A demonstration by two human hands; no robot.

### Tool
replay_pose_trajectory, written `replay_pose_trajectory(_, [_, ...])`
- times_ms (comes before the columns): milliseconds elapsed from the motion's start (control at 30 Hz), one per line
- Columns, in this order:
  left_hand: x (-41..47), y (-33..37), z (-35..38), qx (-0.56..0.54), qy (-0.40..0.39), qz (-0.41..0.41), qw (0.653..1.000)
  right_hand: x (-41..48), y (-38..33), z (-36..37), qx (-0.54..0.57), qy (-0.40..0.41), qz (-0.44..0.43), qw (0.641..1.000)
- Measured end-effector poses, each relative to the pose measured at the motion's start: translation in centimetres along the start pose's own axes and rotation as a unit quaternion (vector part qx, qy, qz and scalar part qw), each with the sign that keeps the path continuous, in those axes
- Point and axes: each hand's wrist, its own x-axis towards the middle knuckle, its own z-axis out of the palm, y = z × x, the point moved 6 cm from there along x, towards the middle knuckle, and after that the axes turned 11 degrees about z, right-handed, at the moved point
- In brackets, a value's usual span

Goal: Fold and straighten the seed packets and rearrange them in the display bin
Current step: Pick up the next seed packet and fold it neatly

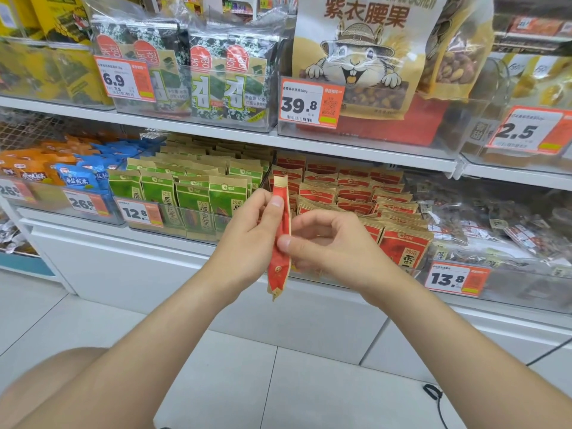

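Note:
A red seed packet point(281, 258) with tan ends stands edge-on and upright in front of the lower shelf. My left hand point(247, 233) holds its upper half, thumb pressed on the edge. My right hand point(328, 239) pinches its middle from the right side. Behind my hands, a clear display bin point(507, 292) holds several rows of matching red packets point(356, 193), most standing upright, some leaning. Part of the bin's front row is hidden behind my right hand.
A neighbouring bin point(173, 218) of green packets stands left of the red ones, with blue and orange bags further left. Clear bags of nuts fill the bin on the right. Seaweed packs and a cashew bag line the shelf above. A black cable point(433, 394) lies on the tiled floor.

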Motion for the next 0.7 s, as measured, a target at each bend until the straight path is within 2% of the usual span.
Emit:
replay_pose_trajectory(67, [0.0, 0.1, -0.2, -0.021, 0.024, 0.003, 0.999, -0.1, 0.2, 0.3, -0.031, -0.034, 0.015, 0.999])
replay_pose_trajectory(133, [0.0, 0.0, -0.3, -0.039, 0.040, -0.002, 0.998, -0.1, 0.4, 0.6, -0.006, -0.051, 0.043, 0.998])
replay_pose_trajectory(233, [0.0, -0.3, -0.3, -0.071, 0.047, -0.008, 0.996, 0.1, 0.4, 0.6, -0.026, -0.011, 0.049, 0.998])
replay_pose_trajectory(400, [-0.1, -0.2, 0.5, -0.043, -0.034, -0.017, 0.998, 0.2, 0.4, 1.0, -0.099, 0.037, 0.041, 0.994])
replay_pose_trajectory(700, [-0.4, -0.9, 0.7, -0.027, 0.008, -0.053, 0.998, 0.1, 0.2, 0.0, 0.038, 0.115, 0.043, 0.992])
